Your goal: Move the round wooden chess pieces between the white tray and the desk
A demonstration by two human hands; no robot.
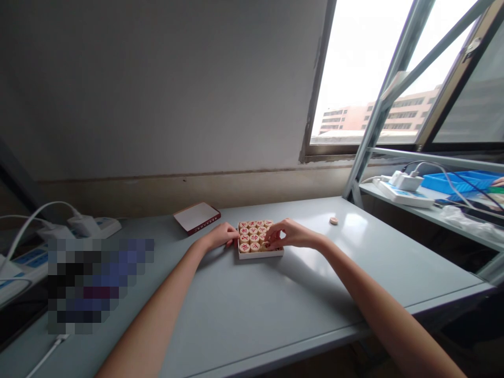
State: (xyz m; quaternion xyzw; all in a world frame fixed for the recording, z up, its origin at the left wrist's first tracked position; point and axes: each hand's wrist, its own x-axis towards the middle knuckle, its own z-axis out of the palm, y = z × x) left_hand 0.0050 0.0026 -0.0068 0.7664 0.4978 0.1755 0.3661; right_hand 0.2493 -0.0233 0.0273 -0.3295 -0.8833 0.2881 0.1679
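A small white box (260, 254) on the grey table (252, 304) holds several round wooden chess pieces (251, 234) with red characters. My left hand (222, 234) rests against the box's left side, fingers curled on its edge. My right hand (289, 233) reaches over the box's right part, fingertips pinched on a wooden piece at the front right corner. One loose wooden piece (334, 220) lies on the table to the right of the box.
The box's red-edged lid (197, 217) lies behind my left hand. Power strips with chargers and white cables (84, 226) sit at the left. A metal shelf (433, 210) with a blue tray (457, 181) and a power strip stands at the right, under the window.
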